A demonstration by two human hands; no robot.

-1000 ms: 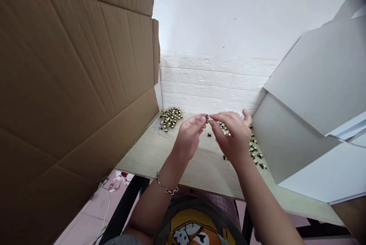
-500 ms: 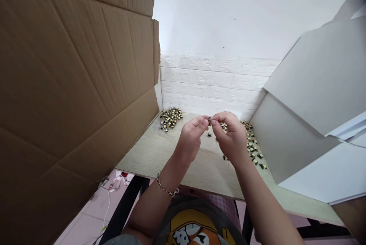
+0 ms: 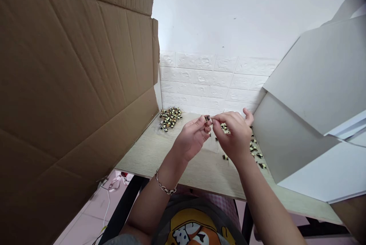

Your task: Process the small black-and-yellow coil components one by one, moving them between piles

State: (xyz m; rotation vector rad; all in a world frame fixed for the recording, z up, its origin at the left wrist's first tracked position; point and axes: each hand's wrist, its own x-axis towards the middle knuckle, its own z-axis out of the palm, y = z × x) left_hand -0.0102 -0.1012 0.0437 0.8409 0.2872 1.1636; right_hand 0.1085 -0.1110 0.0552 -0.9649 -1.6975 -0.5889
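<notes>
Brown cardboard (image 3: 85,73): upright, left of the surface (image 3: 154,157)
Black-and-yellow pieces: heaped far left (image 3: 170,118), scattered right (image 3: 259,155)
My left hand (image 3: 190,140): fingers pinched on a small dark piece (image 3: 207,118)
My right hand (image 3: 234,134): thumb and forefinger nearly together beside it

White brick-patterned wall (image 3: 200,79), pale wooden tabletop (image 3: 148,153), pink tiled floor (image 3: 82,226), brown cardboard (image 3: 80,69) at left.

Bare left hand (image 3: 194,138) raised, palm turned inward, thumb and fingertips pinched; bare right hand (image 3: 233,134) held opposite, thumb and index pinched, little finger lifted. Both forearms angled inward, wrists apart.
</notes>
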